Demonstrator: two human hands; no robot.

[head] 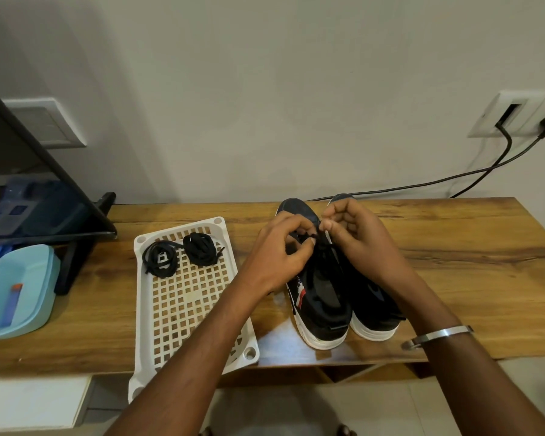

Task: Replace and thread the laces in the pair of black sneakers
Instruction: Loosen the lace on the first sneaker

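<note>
Two black sneakers with white soles stand side by side on the wooden table [453, 247], toes toward the wall. The left sneaker [323, 306] carries a red and white mark on its side; the right sneaker [375, 313] is partly hidden by my right forearm. My left hand [283, 247] and my right hand [356, 234] meet over the left sneaker's lacing, each pinching the black lace [315, 239] there. Two coiled black laces [199, 248] lie at the far end of a white perforated tray [183, 309].
A light blue box [16, 294] with an orange and blue item sits at the table's left edge. A dark screen on a stand [73, 247] leans behind it. Black cables [453, 180] run from a wall socket down behind the table. The tray overhangs the front edge.
</note>
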